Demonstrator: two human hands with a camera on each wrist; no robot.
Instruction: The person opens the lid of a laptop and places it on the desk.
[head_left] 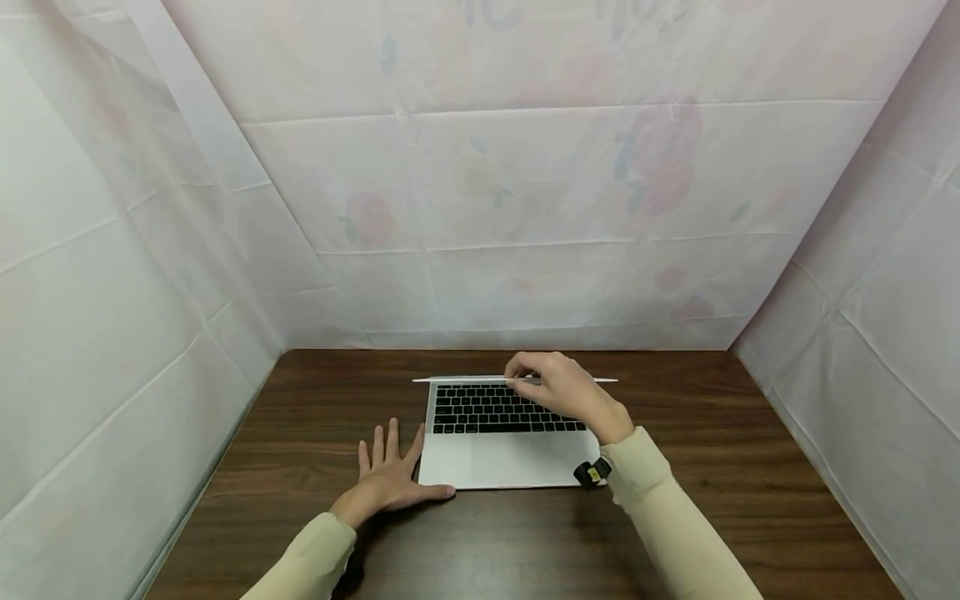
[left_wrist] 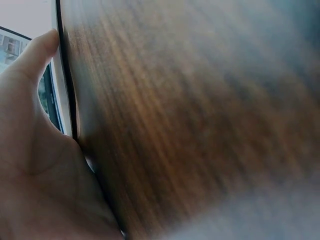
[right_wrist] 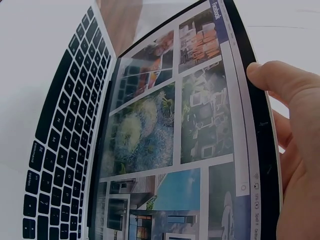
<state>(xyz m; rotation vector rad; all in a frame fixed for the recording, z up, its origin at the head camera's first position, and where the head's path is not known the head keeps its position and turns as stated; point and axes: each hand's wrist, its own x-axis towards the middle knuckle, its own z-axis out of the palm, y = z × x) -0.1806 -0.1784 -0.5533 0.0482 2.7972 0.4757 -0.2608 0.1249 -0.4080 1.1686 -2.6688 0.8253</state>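
A silver laptop (head_left: 517, 461) with black keys lies on the table, its lid raised and seen edge-on in the head view. My right hand (head_left: 564, 385) pinches the top edge of the lid, thumb on the screen side and fingers behind. In the right wrist view the lit screen (right_wrist: 150, 125) shows a page of pictures, and the thumb of my right hand (right_wrist: 300, 115) presses its black border. My left hand (head_left: 393, 482) rests with spread fingers at the laptop's front left corner, the thumb lying on that corner. The left wrist view shows the left hand (left_wrist: 35, 150) against the laptop's edge.
The dark wooden table (head_left: 720, 475) extends on both sides of the laptop. Pale curtains with a faint fruit pattern (head_left: 525, 183) hang behind it and at both sides. A small black device (head_left: 592, 473) sits at the right wrist.
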